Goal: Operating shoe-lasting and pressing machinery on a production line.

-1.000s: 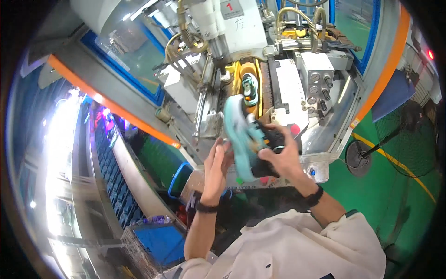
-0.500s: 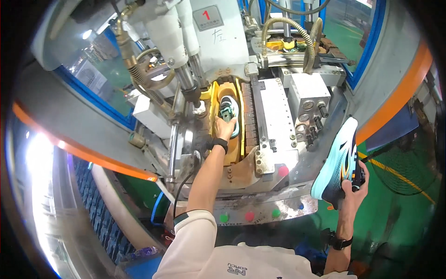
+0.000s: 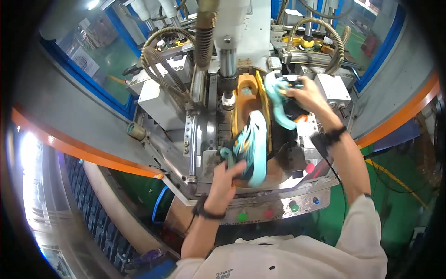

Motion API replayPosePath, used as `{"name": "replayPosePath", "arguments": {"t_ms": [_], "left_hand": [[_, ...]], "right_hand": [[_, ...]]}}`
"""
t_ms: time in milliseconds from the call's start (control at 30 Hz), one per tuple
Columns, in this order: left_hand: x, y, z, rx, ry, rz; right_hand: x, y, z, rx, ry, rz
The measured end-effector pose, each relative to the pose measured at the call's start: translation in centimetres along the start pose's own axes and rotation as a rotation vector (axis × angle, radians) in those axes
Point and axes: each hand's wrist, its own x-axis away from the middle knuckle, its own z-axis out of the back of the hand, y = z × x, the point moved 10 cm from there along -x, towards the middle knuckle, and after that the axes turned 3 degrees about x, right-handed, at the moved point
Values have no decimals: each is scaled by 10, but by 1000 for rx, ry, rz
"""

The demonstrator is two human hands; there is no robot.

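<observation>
My left hand grips a dark sneaker with a teal-and-white sole, held tilted over the front of the machine's mould. Its thumb lies along the upper, and the shoe is slightly blurred. My right hand is closed around a second, similar sneaker, dark with a teal sole and an orange patch at the heel. That shoe hangs over the right wall of the mould. Between and behind the two shoes lies the yellow-walled mould with a tan lining. The fingertips of both hands are partly hidden by the shoes.
A vertical press cylinder stands just left of the mould. Ribbed hoses arch behind it. Coloured buttons line the front panel. Orange-edged housing walls flank both sides. A white valve block sits at the right.
My left hand has drawn the sneaker out of the mould toward me. My right hand has carried the other sneaker from the far right to the mould's right side. The whole view has shifted.
</observation>
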Motion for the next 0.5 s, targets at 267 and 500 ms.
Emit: {"name": "replayPosePath", "arguments": {"t_ms": [267,500], "left_hand": [[220,16,119,-121,489,-252],[369,-60,211,28,1114,-521]], "right_hand": [[-33,-32,-216,283,-111,31],[4,-65,-241,348,-94,35]]}}
